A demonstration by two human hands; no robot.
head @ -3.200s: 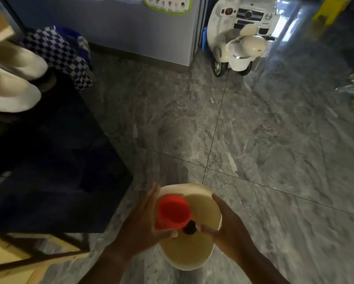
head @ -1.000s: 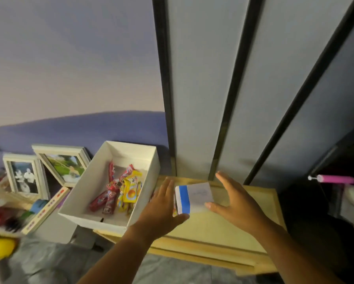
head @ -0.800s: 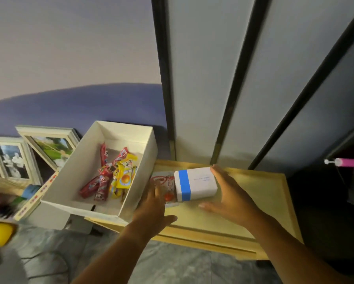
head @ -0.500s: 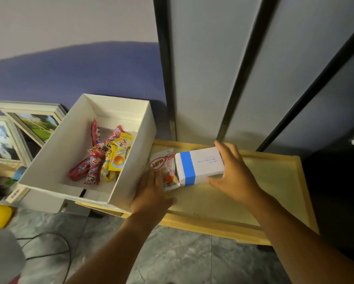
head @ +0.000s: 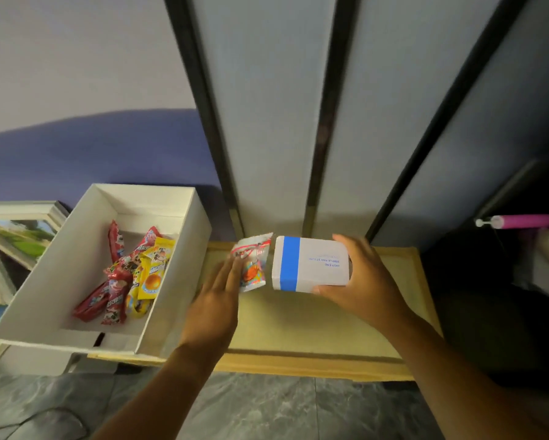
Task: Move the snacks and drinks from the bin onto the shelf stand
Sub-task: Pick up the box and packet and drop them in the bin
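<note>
The right hand [head: 362, 285] grips a white box [head: 311, 265] with a blue band, thumb under its near edge and fingers [head: 346, 246] curled over its far right corner. Small blue print on its top reads upside down; "SMALL AND STYLISH" can just be made out. The box sits at centre frame on the yellow wooden shelf stand [head: 330, 325]. Just left of it, a white and red snack packet [head: 252, 265] with an orange figure lies on the stand; its lettering is too blurred to read. The left hand [head: 217, 300] lies flat with straight fingers [head: 231, 274] touching the packet's left edge. At lower left the white bin [head: 178, 281] holds red and yellow snack packets [head: 130, 277], brands unreadable. Against the frame half a second ago, the box has shifted slightly right, a gap now showing between it and the packet, and both hands sit further forward.
</note>
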